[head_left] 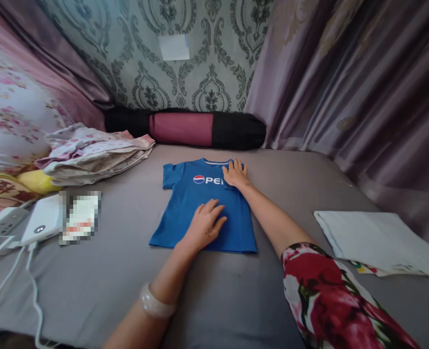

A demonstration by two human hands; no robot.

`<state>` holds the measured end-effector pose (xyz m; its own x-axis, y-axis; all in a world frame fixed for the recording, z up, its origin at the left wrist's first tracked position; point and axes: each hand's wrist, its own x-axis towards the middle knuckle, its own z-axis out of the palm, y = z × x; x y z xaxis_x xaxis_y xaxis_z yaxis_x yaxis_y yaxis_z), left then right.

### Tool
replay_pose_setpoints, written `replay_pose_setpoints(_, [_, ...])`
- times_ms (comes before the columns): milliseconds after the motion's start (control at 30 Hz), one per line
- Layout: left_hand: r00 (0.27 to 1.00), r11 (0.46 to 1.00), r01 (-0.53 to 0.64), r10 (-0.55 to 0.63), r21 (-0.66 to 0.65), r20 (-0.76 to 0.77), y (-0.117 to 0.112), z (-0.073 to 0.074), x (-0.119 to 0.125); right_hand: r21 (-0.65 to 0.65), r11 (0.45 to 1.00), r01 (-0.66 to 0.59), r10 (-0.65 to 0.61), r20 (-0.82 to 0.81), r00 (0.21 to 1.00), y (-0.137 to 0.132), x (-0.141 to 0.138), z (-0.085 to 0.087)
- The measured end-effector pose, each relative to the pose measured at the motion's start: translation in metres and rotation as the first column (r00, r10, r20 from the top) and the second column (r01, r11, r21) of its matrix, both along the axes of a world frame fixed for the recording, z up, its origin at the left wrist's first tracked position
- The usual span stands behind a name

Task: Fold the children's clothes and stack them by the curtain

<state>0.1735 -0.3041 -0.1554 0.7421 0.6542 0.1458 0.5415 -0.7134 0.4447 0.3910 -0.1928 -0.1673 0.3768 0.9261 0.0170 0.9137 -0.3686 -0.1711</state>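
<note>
A small blue T-shirt [185,203] with a white logo lies flat on the grey bed sheet [127,271], its right side folded inward. My left hand [204,224] rests flat on the shirt's lower middle, fingers stretched out. My right hand [235,173] lies flat on the shirt's upper right part near the collar, fingers spread, covering the end of the logo. A pale bangle sits on my left wrist.
A black and maroon bolster [185,128] lies along the back wall. Folded floral cloth [94,152] is stacked at the left, a white folded cloth [377,240] at the right. A white power bank [41,220], power strip [1,223] and cables sit at the left edge. Curtains hang on the right.
</note>
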Motion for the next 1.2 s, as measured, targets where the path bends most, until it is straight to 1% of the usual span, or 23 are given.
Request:
replay_pose_setpoints(67, [0.982, 0.980, -0.186, 0.189, 0.073, -0.028, 0.014, -0.004, -0.013, 0.052, 0.998, -0.023, 0.022, 0.020, 1.000, 0.006, -0.001, 0.000])
replay_pose_setpoints(133, [0.943, 0.939, -0.320, 0.328, 0.130, -0.049, 0.025, -0.008, -0.025, 0.025, 0.999, -0.023, 0.023, 0.005, 1.000, 0.012, -0.002, -0.004])
replay_pose_setpoints(200, [0.904, 0.898, -0.410, 0.423, 0.160, -0.059, 0.032, -0.012, -0.036, 0.000, 1.000, -0.012, 0.012, -0.008, 1.000, 0.014, -0.003, -0.009])
replay_pose_setpoints(267, [0.875, 0.871, -0.465, 0.480, 0.159, -0.066, 0.037, -0.015, -0.042, 0.004, 1.000, -0.014, 0.014, -0.010, 1.000, 0.015, -0.002, -0.014])
replay_pose_setpoints(367, [0.861, 0.860, -0.491, 0.503, 0.135, -0.073, 0.040, -0.017, -0.045, 0.020, 1.000, -0.019, 0.019, -0.015, 1.000, 0.015, -0.002, -0.016])
replay_pose_setpoints(500, [0.854, 0.853, -0.508, 0.517, 0.120, -0.053, 0.042, -0.018, -0.043, 0.035, 0.999, -0.027, 0.028, -0.022, 0.999, 0.014, 0.000, -0.013])
replay_pose_setpoints(567, [0.850, 0.847, -0.522, 0.526, 0.099, -0.017, 0.044, -0.017, -0.043, 0.049, 0.998, -0.044, 0.047, -0.058, 0.997, 0.012, 0.001, -0.009])
replay_pose_setpoints(667, [0.836, 0.836, -0.546, 0.542, 0.043, 0.084, 0.052, -0.017, -0.048, 0.094, 0.993, -0.075, 0.083, -0.083, 0.993, 0.005, 0.004, -0.004])
replay_pose_setpoints(733, [0.790, 0.795, -0.606, 0.599, 0.025, 0.131, 0.059, -0.015, -0.055, 0.103, 0.990, -0.100, 0.106, -0.048, 0.993, -0.002, 0.004, -0.003])
replay_pose_setpoints(767, [0.753, 0.758, -0.652, 0.644, 0.022, 0.132, 0.062, -0.014, -0.059, 0.089, 0.990, -0.109, 0.112, -0.030, 0.993, -0.006, 0.004, -0.003])
replay_pose_setpoints(833, [0.668, 0.669, -0.743, 0.739, 0.017, 0.090, 0.066, -0.012, -0.067, 0.035, 0.994, -0.101, 0.102, -0.021, 0.995, -0.013, 0.003, -0.005])
replay_pose_setpoints(867, [0.633, 0.633, -0.774, 0.772, 0.010, 0.056, 0.068, -0.011, -0.071, 0.007, 0.996, -0.090, 0.090, -0.021, 0.996, -0.015, 0.002, -0.007])
replay_pose_setpoints(900, [0.610, 0.610, -0.792, 0.792, -0.002, 0.020, 0.068, -0.009, -0.074, -0.016, 0.997, -0.079, 0.079, -0.018, 0.997, -0.017, 0.001, -0.009])
replay_pose_setpoints(933, [0.598, 0.598, -0.801, 0.801, -0.016, -0.012, 0.069, -0.008, -0.076, -0.033, 0.997, -0.072, 0.072, -0.010, 0.997, -0.017, 0.001, -0.011])
replay_pose_setpoints(1000, [0.592, 0.590, -0.806, 0.804, -0.043, -0.061, 0.068, -0.005, -0.079, -0.051, 0.997, -0.065, 0.066, 0.016, 0.998, -0.017, -0.001, -0.014])
replay_pose_setpoints(1100, [0.594, 0.591, -0.805, 0.798, -0.062, -0.100, 0.066, 0.000, -0.080, -0.064, 0.996, -0.062, 0.065, 0.034, 0.997, -0.016, -0.002, -0.015])
replay_pose_setpoints(1200, [0.602, 0.596, -0.798, 0.789, -0.088, -0.125, 0.065, 0.003, -0.081, -0.095, 0.994, -0.056, 0.057, 0.012, 0.998, -0.014, -0.001, -0.011])
